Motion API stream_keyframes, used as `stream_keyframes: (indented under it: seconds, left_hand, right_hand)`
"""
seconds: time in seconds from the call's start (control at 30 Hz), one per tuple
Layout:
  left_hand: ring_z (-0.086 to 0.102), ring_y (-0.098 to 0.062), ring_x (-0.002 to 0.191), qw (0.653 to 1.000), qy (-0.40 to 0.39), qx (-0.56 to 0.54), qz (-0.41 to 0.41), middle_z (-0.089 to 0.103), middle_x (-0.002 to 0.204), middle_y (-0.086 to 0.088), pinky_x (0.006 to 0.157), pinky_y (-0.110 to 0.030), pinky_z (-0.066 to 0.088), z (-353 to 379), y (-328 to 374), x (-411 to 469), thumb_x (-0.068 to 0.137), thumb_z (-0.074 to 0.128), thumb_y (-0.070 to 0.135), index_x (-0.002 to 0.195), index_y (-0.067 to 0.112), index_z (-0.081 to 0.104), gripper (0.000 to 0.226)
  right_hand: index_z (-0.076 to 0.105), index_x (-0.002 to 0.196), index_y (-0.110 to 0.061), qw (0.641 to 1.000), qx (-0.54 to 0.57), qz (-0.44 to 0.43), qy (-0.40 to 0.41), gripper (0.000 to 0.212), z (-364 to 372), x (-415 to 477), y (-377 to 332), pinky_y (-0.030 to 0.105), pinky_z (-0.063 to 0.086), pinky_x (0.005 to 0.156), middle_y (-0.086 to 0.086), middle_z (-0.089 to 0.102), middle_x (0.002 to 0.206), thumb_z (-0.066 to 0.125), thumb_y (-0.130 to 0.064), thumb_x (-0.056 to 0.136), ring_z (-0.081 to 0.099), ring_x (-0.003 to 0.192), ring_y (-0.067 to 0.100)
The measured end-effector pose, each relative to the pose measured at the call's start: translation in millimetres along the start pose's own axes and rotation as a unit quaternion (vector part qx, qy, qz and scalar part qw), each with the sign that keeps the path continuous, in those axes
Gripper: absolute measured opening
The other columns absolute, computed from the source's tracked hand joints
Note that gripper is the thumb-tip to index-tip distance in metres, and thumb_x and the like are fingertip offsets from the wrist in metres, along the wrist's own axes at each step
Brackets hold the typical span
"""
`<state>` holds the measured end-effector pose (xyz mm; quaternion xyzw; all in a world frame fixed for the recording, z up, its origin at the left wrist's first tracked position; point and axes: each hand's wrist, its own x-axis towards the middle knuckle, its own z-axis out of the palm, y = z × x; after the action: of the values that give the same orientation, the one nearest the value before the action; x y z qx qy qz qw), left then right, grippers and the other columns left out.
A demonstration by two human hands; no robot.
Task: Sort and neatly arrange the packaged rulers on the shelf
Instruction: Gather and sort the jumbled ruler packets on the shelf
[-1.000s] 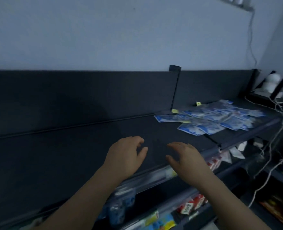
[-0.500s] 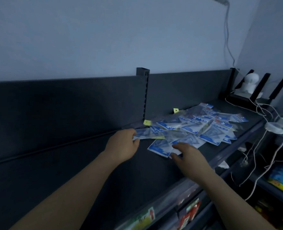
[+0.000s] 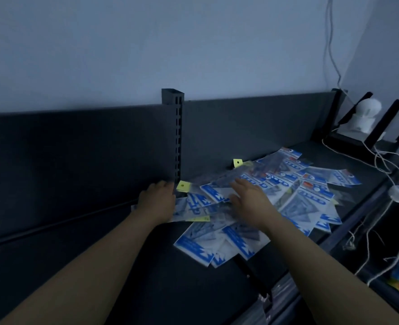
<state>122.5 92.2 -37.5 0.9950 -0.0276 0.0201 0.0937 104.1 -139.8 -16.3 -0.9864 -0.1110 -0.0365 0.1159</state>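
Shelf (image 3: 76, 254), dark metal, top tier: bare to the left of the left grip and nearer than both wrists. A second ago carried both hands over that bare stretch, well short of the stock.

Packaged rulers (image 3: 306, 198), blue-and-white sleeves, loose overlapping heap: now directly under the right grip, spreading away to its right and beyond it. Unsorted, no rows formed.

Left hand (image 3: 157, 202): moved up to the heap's left edge, by the foot of the upright post (image 3: 177, 141). Lies on one sleeve (image 3: 193, 211) that juts out on either side of it. Grip: cannot tell whether flat or pinching, underside hidden.

Right hand (image 3: 252, 202): advanced from the heap's fringe onto its middle. Grip apart, fingers spread and pressing flat, clamped on nothing.

Yellow tag (image 3: 184, 186): just right of the left grip's fingertips.

Assessment: reach finished, contact made. Gathering judged about to start, all sorting still ahead.
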Motion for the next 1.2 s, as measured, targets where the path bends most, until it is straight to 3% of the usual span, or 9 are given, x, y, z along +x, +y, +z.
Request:
stream_keyframes:
  seconds: [0.27, 0.4, 0.5, 0.63, 0.73, 0.87, 1.0, 1.13, 1.2]
  left_hand:
    - [0.044, -0.023, 0.113, 0.993, -0.022, -0.093, -0.066, 0.046, 0.125, -0.006, 0.092, -0.033, 0.041, 0.5, 0.5, 7.1, 0.095, 0.05, 0.044, 0.115, 0.023, 0.057, 0.03]
    - [0.054, -0.014, 0.095, 0.985, -0.007, -0.162, -0.06, 0.058, 0.11, -0.001, 0.073, -0.027, 0.044, -1.4, 4.9, 0.8, 0.09, 0.061, 0.035, 0.11, 0.017, 0.059, 0.027]
    - [0.056, -0.012, 0.089, 0.983, 0.006, -0.172, -0.062, 0.062, 0.104, 0.0, 0.068, -0.024, 0.044, -4.9, 9.7, -2.0, 0.085, 0.069, 0.028, 0.105, 0.015, 0.061, 0.026]
    - [0.053, -0.012, 0.086, 0.982, 0.001, -0.168, -0.084, 0.058, 0.099, 0.001, 0.065, -0.024, 0.043, -12.3, 16.8, -5.8, 0.082, 0.071, 0.026, 0.102, 0.014, 0.058, 0.027]
    - [0.054, -0.013, 0.091, 0.982, -0.017, -0.161, -0.094, 0.058, 0.106, 0.0, 0.074, -0.026, 0.046, -14.6, 25.6, -5.2, 0.087, 0.065, 0.029, 0.109, 0.014, 0.057, 0.027]
    - [0.057, -0.015, 0.093, 0.986, -0.03, -0.131, -0.101, 0.061, 0.105, -0.001, 0.076, -0.029, 0.049, -11.7, 42.8, 1.1, 0.088, 0.062, 0.036, 0.107, 0.015, 0.059, 0.029]
    - [0.048, -0.007, 0.072, 0.985, -0.013, -0.13, -0.116, 0.054, 0.084, 0.003, 0.053, -0.021, 0.036, -18.7, 46.2, 6.6, 0.085, 0.068, 0.032, 0.086, 0.015, 0.055, 0.022]
    - [0.045, -0.009, 0.069, 0.981, 0.002, -0.145, -0.127, 0.051, 0.08, 0.001, 0.052, -0.023, 0.033, -31.5, 42.8, 6.8, 0.084, 0.071, 0.028, 0.078, 0.015, 0.051, 0.024]
    - [0.047, -0.011, 0.074, 0.979, 0.015, -0.16, -0.127, 0.055, 0.089, -0.002, 0.054, -0.023, 0.035, -32.2, 42.2, 5.7, 0.084, 0.071, 0.025, 0.091, 0.011, 0.057, 0.022]
  right_hand:
    - [0.055, 0.13, -0.032, 0.989, 0.007, -0.097, -0.109, 0.033, -2.6, 23.8, 47.6, 0.046, 0.021, 0.114, -0.007, 0.033, 0.152, 0.037, -0.034, 0.101, 0.038, 0.135, 0.012]
    - [0.065, 0.121, -0.027, 0.987, 0.035, -0.123, -0.1, 0.029, -12.7, 14.5, 69.9, 0.036, 0.035, 0.108, -0.005, 0.046, 0.143, 0.047, -0.031, 0.099, 0.05, 0.123, 0.012]
    - [0.073, 0.097, -0.012, 0.99, 0.044, -0.122, -0.063, 0.027, -16.1, 12.2, 79.3, 0.036, 0.047, 0.089, 0.005, 0.065, 0.112, 0.052, -0.028, 0.096, 0.061, 0.099, 0.018]
    - [0.06, 0.069, -0.014, 0.994, 0.05, -0.097, -0.008, 0.027, -23.2, 17.5, 82.9, 0.028, 0.045, 0.06, 0.0, 0.057, 0.066, 0.055, -0.028, 0.092, 0.055, 0.063, 0.015]
    - [0.068, 0.108, -0.02, 0.989, 0.057, -0.132, 0.025, 0.023, -18.8, 25.2, 76.7, 0.032, 0.05, 0.079, -0.002, 0.062, 0.103, 0.056, -0.028, 0.09, 0.058, 0.092, 0.017]
    - [0.071, 0.101, -0.012, 0.986, 0.022, -0.156, -0.06, 0.027, -9.1, 32.2, 74.4, 0.037, 0.051, 0.08, 0.007, 0.068, 0.103, 0.048, -0.025, 0.095, 0.06, 0.09, 0.02]
    - [0.071, 0.105, -0.016, 0.988, 0.044, -0.139, -0.05, 0.023, -18.3, 44.4, 77.8, 0.028, 0.048, 0.067, 0.004, 0.07, 0.102, 0.051, -0.019, 0.095, 0.061, 0.077, 0.014]
    - [0.053, 0.133, -0.019, 0.987, 0.022, -0.159, -0.03, 0.039, -12.6, 68.2, 77.4, 0.031, 0.036, 0.099, 0.005, 0.046, 0.142, 0.054, -0.019, 0.093, 0.044, 0.126, 0.025]
    - [0.053, 0.128, -0.018, 0.984, 0.007, -0.167, -0.055, 0.036, -7.2, 75.8, 73.4, 0.032, 0.033, 0.099, 0.006, 0.051, 0.132, 0.053, -0.019, 0.091, 0.041, 0.128, 0.029]
